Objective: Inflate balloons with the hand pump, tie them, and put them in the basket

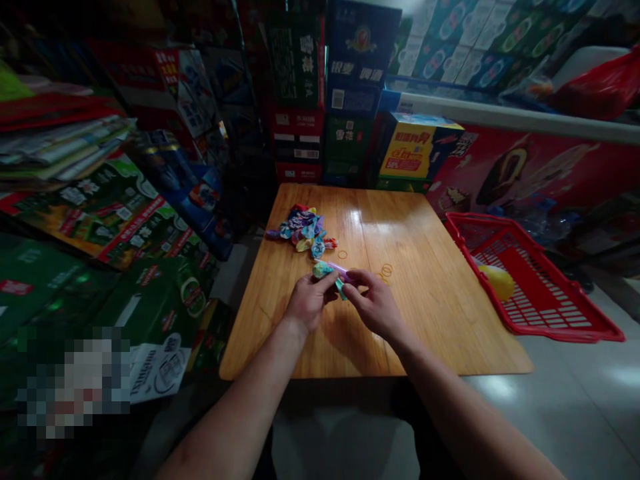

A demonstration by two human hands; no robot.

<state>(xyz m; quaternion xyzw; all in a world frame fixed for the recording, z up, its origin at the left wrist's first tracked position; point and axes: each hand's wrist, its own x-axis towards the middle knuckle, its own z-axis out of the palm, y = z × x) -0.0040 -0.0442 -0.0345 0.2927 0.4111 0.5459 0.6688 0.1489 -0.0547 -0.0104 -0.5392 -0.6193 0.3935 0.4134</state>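
Observation:
My left hand [311,297] is closed on a bunched teal-green piece of cloth [321,269] above the middle of the wooden table. Close beside it, my right hand [371,299] pinches a slim purple stick [338,270] that lies against the cloth. A tail of the cloth hangs down between the two hands, and the fingers hide part of it. Beyond my left hand is a pile of crumpled, many-coloured cloth pieces [303,229] that look like scrunchies. Several thin yellow elastic bands [387,270] lie just past my right hand, and a single band [343,255] is nearer the pile.
The wooden table [430,333] reaches toward stacked drink cartons [350,147] at the back. A red plastic basket [530,250] holding something yellow [500,283] stands at the right. Green beer cartons [150,300] crowd the left side. A yellow and blue box [417,150] is behind the far edge.

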